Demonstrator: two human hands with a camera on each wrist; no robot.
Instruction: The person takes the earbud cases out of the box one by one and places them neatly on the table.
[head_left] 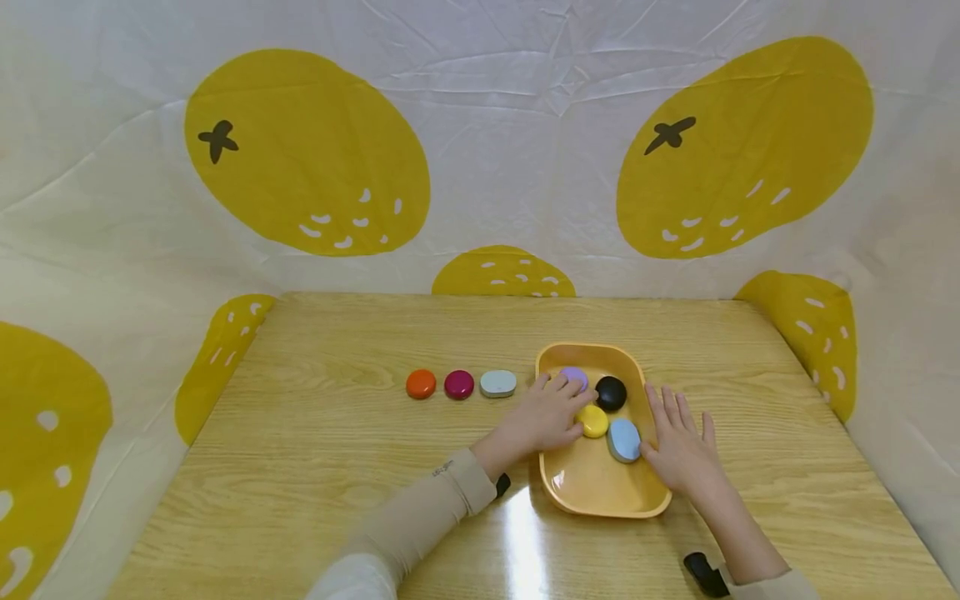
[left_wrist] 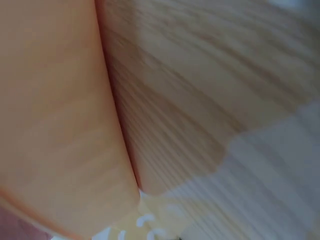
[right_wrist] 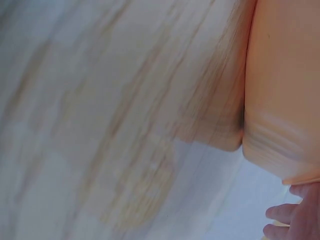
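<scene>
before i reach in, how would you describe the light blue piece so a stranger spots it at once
On the wooden table, find the yellow-orange tray. Inside, toward its right side, lies the light blue piece, nearer the camera than the round black piece and right of the round yellow piece. Unlike those two, it is oval.

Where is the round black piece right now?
In the head view, the round black piece lies in the far half of the glossy light-orange tray, right of the round lilac piece and beyond the light-blue oval piece.
</scene>
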